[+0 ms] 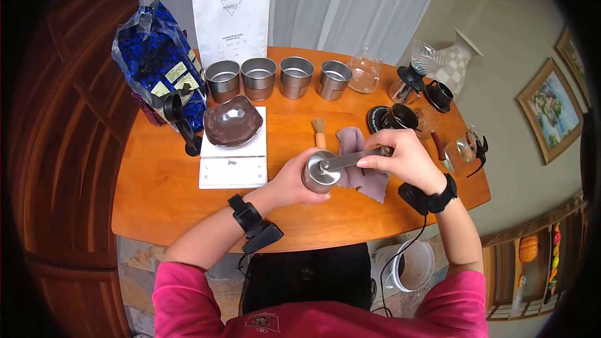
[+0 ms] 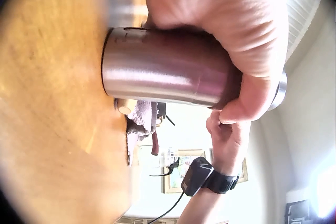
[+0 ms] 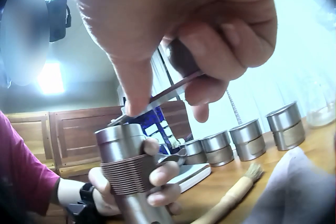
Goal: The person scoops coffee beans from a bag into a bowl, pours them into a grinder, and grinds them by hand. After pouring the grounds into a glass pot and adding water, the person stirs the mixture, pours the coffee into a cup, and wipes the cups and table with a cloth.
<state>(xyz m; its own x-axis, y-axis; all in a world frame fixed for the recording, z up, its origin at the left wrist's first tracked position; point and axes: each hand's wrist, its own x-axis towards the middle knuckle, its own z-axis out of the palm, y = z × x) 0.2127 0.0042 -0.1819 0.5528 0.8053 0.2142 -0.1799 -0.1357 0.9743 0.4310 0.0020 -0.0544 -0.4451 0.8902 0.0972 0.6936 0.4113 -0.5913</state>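
- Steel grinder (image 1: 321, 172): upright inside the left hand (image 1: 291, 181), whose fingers wrap its body; likely firm, fairly heavy, slick on bare metal, so best held at the ribbed band (image 3: 126, 176).
- Crank (image 1: 350, 161): stiff-looking, its knob end gripped by the right hand (image 1: 407, 159).
- Brush (image 1: 319, 134) and soft cloth (image 1: 372, 181): just beyond the left hand.
- White scale (image 1: 233, 175): left of it.

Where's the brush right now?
In the head view, the brush lies on the table, just beyond the metal grinder, left of the purple cloth.
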